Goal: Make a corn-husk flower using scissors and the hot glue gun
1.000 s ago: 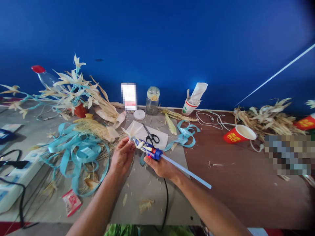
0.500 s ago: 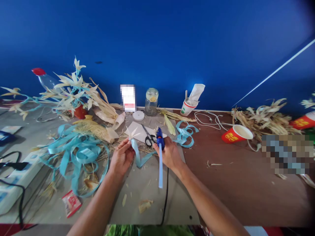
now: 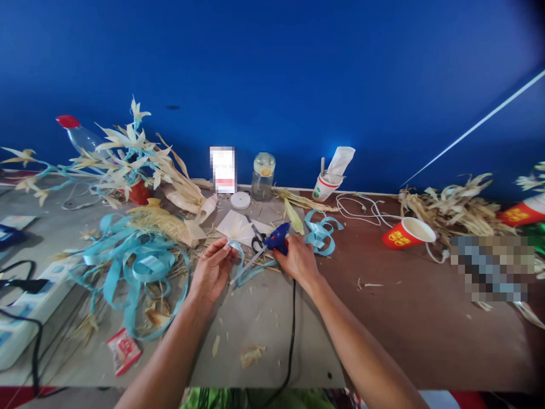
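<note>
My left hand [image 3: 215,267] is closed in a pinch on a pale corn husk flower [image 3: 239,228], with light blue ribbon [image 3: 242,279] at its base. The ribbon trails down and right toward my other hand. In my right hand [image 3: 299,258] is a blue hot glue gun [image 3: 279,238], lying tilted, its nozzle end toward the upper right. A translucent glue stick [image 3: 251,264] sticks out of its back toward the lower left. Just beyond both hands lie black-handled scissors [image 3: 257,243] and a white sheet of paper [image 3: 230,221]. The flower blends into the paper, so its outline is hard to see.
A heap of blue ribbon [image 3: 149,264] lies left, near a power strip [image 3: 42,307]. Behind stand a husk-flower branch [image 3: 128,150], a glass jar [image 3: 263,182] and a white cup [image 3: 326,187]. A red paper cup [image 3: 402,236] and dried husks [image 3: 443,204] are on the right.
My right hand has turned the glue gun sideways, so the glue stick swings from pointing down to pointing lower left. My left hand has shifted slightly right, still pinching the flower.
</note>
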A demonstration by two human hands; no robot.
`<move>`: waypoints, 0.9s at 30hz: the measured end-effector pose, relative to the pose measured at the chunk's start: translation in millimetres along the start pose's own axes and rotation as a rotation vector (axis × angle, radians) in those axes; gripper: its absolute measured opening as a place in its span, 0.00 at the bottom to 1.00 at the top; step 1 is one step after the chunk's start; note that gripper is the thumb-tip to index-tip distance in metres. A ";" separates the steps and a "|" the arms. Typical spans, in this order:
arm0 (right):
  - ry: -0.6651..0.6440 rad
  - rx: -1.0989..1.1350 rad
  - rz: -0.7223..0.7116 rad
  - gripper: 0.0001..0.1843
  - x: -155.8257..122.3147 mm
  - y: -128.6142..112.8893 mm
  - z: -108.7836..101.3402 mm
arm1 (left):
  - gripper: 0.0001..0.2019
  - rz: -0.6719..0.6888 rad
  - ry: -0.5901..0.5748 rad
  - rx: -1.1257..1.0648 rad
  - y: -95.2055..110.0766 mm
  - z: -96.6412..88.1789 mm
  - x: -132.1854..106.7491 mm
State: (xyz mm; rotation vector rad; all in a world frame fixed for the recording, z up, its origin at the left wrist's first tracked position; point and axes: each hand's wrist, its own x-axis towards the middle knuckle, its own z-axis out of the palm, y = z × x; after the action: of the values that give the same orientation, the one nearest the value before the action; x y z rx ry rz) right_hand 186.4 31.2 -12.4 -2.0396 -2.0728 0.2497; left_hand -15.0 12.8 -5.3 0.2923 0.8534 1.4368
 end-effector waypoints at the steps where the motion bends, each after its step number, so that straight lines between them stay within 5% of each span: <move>1: 0.001 -0.012 -0.011 0.20 -0.5 -0.6 -0.4 | 0.10 0.004 -0.010 0.001 -0.2 -0.8 0.5; 8: -0.026 -0.004 -0.064 0.20 -8.2 -3.6 -19.0 | 0.10 0.001 -0.042 0.007 -0.9 -2.1 0.7; 12: 0.095 0.352 -0.149 0.15 -8.7 -14.2 -34.1 | 0.10 0.008 -0.035 0.027 -0.9 -0.2 -0.2; 15: -0.024 0.728 -0.237 0.14 -5.2 -32.3 -35.1 | 0.10 0.027 -0.036 0.042 -1.6 0.8 -0.7; 22: -0.324 1.204 -0.293 0.12 4.4 -72.4 -13.5 | 0.13 0.081 -0.062 0.078 0.6 5.3 -4.7; 27: -0.341 1.370 -0.120 0.07 6.9 -81.6 -8.5 | 0.13 0.195 -0.020 0.144 0.1 7.5 -6.2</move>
State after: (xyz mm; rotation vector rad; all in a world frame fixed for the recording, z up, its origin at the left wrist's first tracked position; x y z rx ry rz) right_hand 110.2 36.1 18.4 -1.0175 -1.3514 1.5355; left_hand -9.6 9.3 2.0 0.5095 0.9343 1.5515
